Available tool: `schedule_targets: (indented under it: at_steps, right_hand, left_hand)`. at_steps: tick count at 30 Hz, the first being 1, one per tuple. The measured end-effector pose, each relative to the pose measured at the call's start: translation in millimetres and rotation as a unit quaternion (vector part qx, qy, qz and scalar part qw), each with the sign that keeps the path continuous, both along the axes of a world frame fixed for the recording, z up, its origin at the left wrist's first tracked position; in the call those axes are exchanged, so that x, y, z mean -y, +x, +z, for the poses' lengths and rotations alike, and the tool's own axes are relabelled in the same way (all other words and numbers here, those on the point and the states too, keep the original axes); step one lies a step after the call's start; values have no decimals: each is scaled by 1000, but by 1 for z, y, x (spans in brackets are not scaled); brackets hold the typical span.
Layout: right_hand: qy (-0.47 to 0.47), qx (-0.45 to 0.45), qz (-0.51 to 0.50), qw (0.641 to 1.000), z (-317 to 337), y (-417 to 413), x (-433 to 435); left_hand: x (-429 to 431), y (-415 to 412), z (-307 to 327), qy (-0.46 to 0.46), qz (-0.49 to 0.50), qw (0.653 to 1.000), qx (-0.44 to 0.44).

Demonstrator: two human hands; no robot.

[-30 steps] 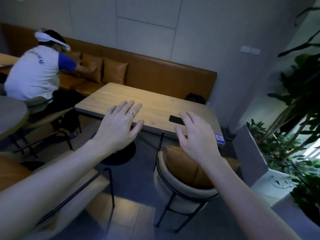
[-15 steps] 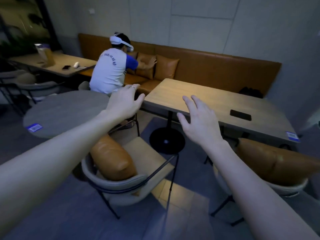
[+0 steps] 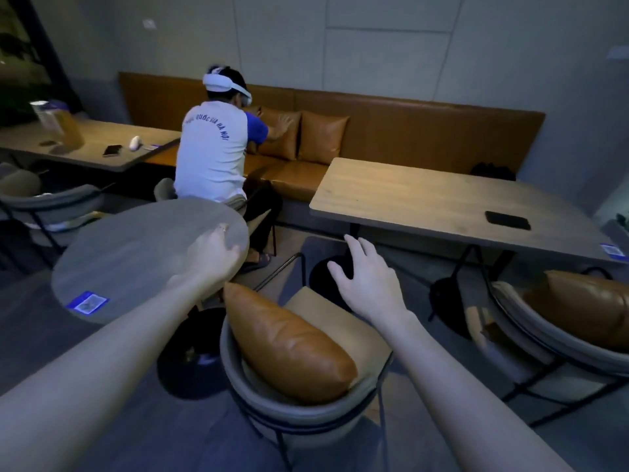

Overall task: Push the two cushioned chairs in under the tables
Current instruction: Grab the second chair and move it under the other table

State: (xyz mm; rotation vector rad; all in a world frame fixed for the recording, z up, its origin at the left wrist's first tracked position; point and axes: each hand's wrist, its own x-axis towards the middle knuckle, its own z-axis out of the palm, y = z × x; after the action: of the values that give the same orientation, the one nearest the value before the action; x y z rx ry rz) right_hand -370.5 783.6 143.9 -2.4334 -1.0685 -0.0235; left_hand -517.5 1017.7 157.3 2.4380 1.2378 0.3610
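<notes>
Reach phase: both hands hover empty, fingers spread wide, the left hand over the round surface, the right hand above the near cushioned chair, which stands below them, not yet under. The second chair waits right of the fingers. Next: grip the backrest, push forward.

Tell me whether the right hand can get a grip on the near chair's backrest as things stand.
Probably yes. The right hand hovers open above the seat, nothing lies between it and the near chair's backrest rim; the cushion leans inside it.

L hand: arm out fwd, palm down, fingers loosely curled, empty.
R hand: arm out fwd, fingers spread, empty.
</notes>
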Motion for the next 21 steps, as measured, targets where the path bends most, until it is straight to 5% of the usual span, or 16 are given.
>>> schedule_targets:
  at_steps: [11,21]
  right_hand:
    - [-83,-143,-218,962,-102,-57,-69]
    - [-109,-107,-300,942,-183,-99,-36]
  left_hand:
    - [-85,2,-121,-178,-32,983,-18]
    - [-80,-9,-204,-205,-14,977,-64]
